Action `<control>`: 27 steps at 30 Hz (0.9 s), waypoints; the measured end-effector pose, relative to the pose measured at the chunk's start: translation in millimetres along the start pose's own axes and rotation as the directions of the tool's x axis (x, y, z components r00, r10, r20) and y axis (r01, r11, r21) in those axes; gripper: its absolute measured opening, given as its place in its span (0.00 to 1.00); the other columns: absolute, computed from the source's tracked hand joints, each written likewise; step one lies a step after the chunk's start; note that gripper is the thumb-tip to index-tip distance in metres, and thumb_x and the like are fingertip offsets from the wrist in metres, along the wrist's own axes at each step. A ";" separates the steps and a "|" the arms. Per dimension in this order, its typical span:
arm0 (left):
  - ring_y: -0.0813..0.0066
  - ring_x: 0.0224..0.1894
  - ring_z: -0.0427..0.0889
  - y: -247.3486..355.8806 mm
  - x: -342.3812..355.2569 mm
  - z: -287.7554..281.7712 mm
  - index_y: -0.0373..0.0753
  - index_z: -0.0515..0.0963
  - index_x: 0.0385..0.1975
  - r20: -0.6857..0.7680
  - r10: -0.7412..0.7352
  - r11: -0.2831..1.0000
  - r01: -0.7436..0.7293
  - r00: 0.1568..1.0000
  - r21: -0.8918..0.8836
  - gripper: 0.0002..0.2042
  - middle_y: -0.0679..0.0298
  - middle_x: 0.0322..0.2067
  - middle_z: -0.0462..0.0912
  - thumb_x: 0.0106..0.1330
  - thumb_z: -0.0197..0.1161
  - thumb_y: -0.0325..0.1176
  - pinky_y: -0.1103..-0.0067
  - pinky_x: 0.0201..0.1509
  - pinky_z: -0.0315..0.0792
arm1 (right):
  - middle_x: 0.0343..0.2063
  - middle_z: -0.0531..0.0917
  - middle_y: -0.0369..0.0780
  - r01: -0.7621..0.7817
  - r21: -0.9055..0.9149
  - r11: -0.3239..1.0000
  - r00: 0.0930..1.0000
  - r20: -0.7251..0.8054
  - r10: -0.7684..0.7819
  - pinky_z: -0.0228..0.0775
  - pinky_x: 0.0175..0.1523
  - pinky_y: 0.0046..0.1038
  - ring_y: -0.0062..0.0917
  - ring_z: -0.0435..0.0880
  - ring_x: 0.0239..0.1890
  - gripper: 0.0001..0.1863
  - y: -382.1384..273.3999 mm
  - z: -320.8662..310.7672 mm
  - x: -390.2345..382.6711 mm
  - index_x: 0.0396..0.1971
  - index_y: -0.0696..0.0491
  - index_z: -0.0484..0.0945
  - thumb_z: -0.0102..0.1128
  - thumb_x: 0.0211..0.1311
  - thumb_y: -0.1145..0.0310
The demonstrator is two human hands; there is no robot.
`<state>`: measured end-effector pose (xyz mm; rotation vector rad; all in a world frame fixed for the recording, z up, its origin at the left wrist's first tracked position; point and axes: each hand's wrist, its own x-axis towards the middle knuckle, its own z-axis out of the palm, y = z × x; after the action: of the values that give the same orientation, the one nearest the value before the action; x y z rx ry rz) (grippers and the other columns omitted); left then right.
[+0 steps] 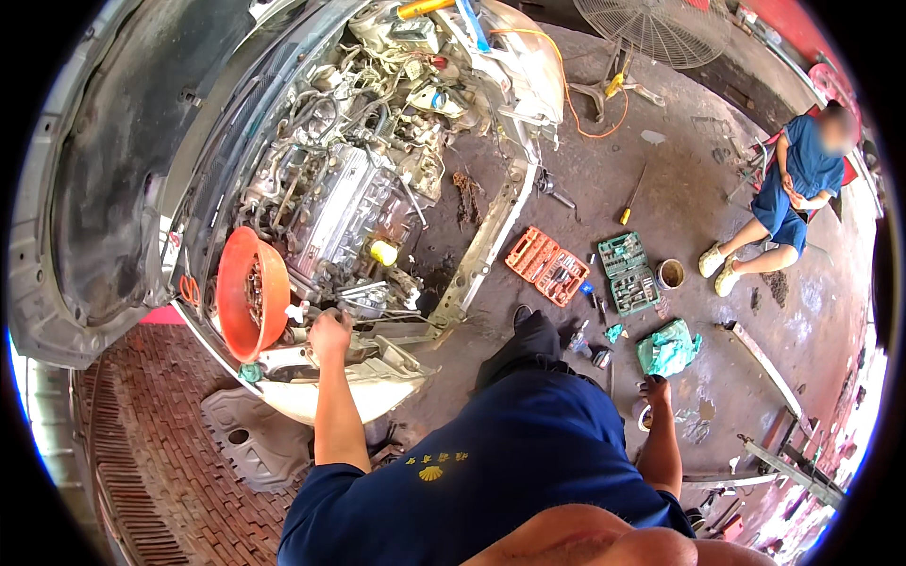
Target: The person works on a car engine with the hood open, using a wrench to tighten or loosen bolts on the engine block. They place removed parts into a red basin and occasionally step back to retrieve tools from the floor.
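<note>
My left hand (330, 335) is at the front edge of an opened car's engine bay, just right of an orange-red basin (273, 292) with small metal parts in it. Its fingers are curled; what they grip, if anything, is hidden. In the bay sits the engine (335, 212), with a yellow cap-like piece (383, 252) near its front end. My right hand (654, 387) hangs low at my right side, by a crumpled green plastic bag (668, 349) on the floor. Its fingers are dark and small, so their grip is unclear.
Open socket sets in an orange case (548, 266) and a green case (628, 274) lie on the floor, beside a round tin (670, 274). A screwdriver (626, 215) lies farther off. A person (802, 184) sits at right; a large fan (651, 28) stands behind.
</note>
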<state>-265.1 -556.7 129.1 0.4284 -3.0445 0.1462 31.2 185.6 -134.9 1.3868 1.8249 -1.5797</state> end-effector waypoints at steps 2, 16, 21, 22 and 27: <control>0.46 0.38 0.87 4.2 0.3 -1.1 0.40 0.86 0.33 0.017 -0.023 1.000 0.023 1.000 0.003 0.16 0.50 0.35 0.88 0.67 0.63 0.48 0.56 0.43 0.79 | 0.24 0.84 0.39 -0.013 0.021 1.000 1.000 0.012 0.013 0.71 0.24 0.25 0.23 0.83 0.21 0.14 -1.3 -1.6 -4.0 0.37 0.59 0.82 0.61 0.71 0.61; 0.45 0.40 0.87 10.3 0.9 -11.6 0.41 0.85 0.35 0.059 -0.072 0.997 0.072 0.996 -0.001 0.17 0.49 0.35 0.88 0.67 0.63 0.49 0.56 0.46 0.79 | 0.26 0.87 0.41 -0.006 0.044 0.999 1.000 0.025 0.005 0.77 0.25 0.28 0.26 0.86 0.23 0.15 21.4 -8.8 13.6 0.38 0.61 0.83 0.62 0.71 0.62; 0.45 0.39 0.86 10.8 2.8 -11.6 0.42 0.86 0.33 0.053 -0.054 0.998 0.054 0.997 -0.014 0.17 0.49 0.31 0.87 0.66 0.64 0.50 0.56 0.45 0.78 | 0.27 0.87 0.42 0.047 0.018 0.999 0.999 0.011 -0.047 0.80 0.27 0.29 0.26 0.87 0.24 0.15 16.7 -7.5 19.3 0.38 0.62 0.82 0.62 0.71 0.62; 0.45 0.39 0.86 12.3 5.2 -11.0 0.42 0.86 0.33 0.049 -0.051 0.999 0.051 0.997 -0.015 0.17 0.49 0.31 0.87 0.66 0.64 0.50 0.56 0.45 0.78 | 0.27 0.87 0.42 0.049 0.004 0.999 0.999 0.004 -0.049 0.80 0.27 0.29 0.26 0.87 0.24 0.15 16.7 -8.4 22.1 0.38 0.61 0.82 0.62 0.71 0.63; 0.47 0.38 0.87 13.0 -4.3 -22.8 0.42 0.86 0.33 0.061 -0.058 0.998 0.060 0.996 -0.037 0.16 0.49 0.33 0.88 0.65 0.64 0.49 0.57 0.43 0.79 | 0.23 0.82 0.38 0.076 -0.006 0.997 0.997 -0.020 -0.076 0.67 0.21 0.27 0.23 0.78 0.18 0.11 6.8 -7.6 14.1 0.35 0.56 0.82 0.61 0.70 0.62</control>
<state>-263.5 -540.8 150.3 0.5284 -3.0836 0.0721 32.8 197.8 -147.2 1.3505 1.9127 -1.6023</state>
